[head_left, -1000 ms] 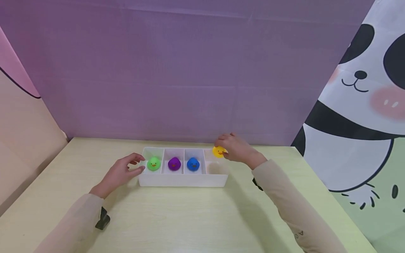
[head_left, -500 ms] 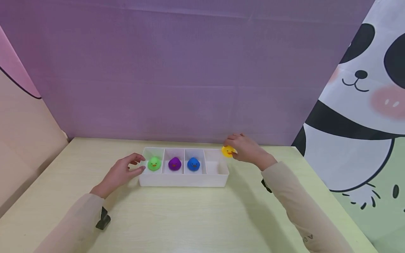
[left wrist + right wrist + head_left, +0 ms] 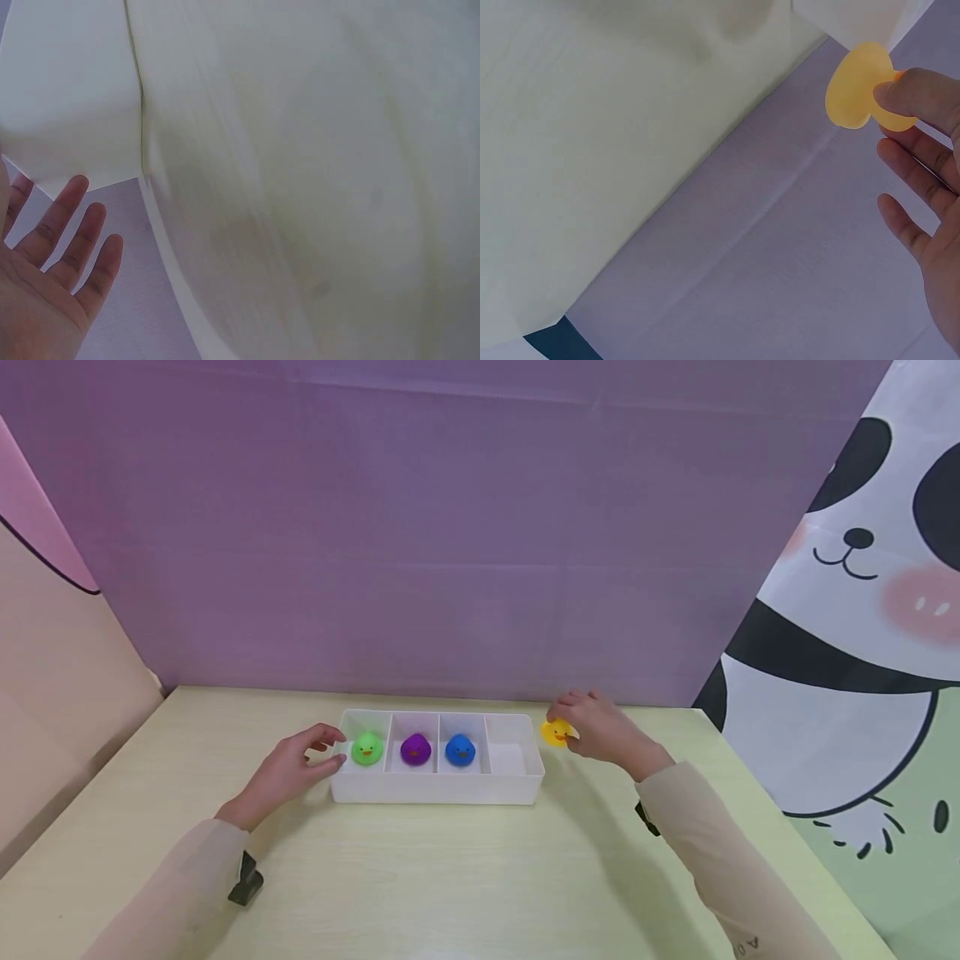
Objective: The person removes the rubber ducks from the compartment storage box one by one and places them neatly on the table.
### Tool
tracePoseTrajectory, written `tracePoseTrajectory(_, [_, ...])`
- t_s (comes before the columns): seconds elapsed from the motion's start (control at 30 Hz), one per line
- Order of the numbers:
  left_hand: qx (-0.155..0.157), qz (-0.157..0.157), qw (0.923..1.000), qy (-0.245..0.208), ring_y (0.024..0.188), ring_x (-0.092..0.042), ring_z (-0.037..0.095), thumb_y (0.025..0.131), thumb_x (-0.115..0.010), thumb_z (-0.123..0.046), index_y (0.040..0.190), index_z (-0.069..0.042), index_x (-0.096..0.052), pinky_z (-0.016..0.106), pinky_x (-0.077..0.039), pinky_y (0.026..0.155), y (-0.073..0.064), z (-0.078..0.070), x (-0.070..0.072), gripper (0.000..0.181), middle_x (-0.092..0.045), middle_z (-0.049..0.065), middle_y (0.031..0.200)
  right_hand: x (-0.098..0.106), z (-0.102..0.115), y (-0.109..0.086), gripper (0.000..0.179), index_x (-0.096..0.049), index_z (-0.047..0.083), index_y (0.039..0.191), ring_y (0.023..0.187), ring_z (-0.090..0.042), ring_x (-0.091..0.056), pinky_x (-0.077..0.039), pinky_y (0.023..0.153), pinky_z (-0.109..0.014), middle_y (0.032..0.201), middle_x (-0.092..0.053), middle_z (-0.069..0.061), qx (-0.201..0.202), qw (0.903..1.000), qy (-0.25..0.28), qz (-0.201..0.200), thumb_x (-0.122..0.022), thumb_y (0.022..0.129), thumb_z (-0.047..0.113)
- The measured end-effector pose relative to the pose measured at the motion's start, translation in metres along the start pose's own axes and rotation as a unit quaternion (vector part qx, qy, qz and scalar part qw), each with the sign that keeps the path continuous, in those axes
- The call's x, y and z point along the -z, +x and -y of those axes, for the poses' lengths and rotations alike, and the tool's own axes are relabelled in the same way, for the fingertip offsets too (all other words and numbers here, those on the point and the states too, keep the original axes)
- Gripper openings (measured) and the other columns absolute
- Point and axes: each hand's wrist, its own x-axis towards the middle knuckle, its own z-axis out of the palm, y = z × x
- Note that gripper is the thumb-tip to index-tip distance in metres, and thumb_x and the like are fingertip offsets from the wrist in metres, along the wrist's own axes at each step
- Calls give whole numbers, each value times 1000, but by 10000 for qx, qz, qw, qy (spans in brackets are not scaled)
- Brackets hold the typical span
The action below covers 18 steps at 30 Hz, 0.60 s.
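A yellow toy duck [image 3: 556, 732] is pinched between the thumb and fingers of my right hand [image 3: 603, 731], just right of the white divided box [image 3: 435, 788]. In the right wrist view the duck [image 3: 851, 86] shows held by thumb and forefinger, the other fingers spread. My left hand [image 3: 288, 768] is at the box's left end, fingers relaxed and fingertips right at its edge. Inside the box sit a green duck [image 3: 367, 748], a purple duck [image 3: 416, 749] and a blue duck [image 3: 461, 750], one per compartment. The rightmost compartment holds nothing. In the left wrist view, my left hand's fingers [image 3: 75, 259] are extended beside the box wall.
The box stands on a pale wooden table [image 3: 420, 877], near its back edge. Behind rises a purple cloth backdrop [image 3: 450, 527]. A panda picture [image 3: 855, 677] covers the wall at the right.
My right hand has carried the yellow duck rightward, from over the rightmost compartment to beyond the box's right end, and lowered it slightly. My left hand has stayed in place.
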Motion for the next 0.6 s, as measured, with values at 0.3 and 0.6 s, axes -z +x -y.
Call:
tracePoseTrajectory(0.3, [-46,-68,10000,36,104,-55,30,86,-61,-25,113,-10,-56,47,-46,84,-1,2,-1,31,-61,9,111,-19,-2,-12,29,-65,12,90,83,-18,-54,-42,77,-42,88,-62,1,112,9996,219,-135,-78,66,2])
tracePoseTrajectory(0.6, [-47,-7,10000,-24,105,-55,31,86,-61,-24,114,-10,-55,47,-45,85,0,1,0,32,-61,10,112,-35,0,-22,30,-65,12,91,84,-18,-54,-42,73,-38,90,-63,0,52,9995,307,57,-78,66,2])
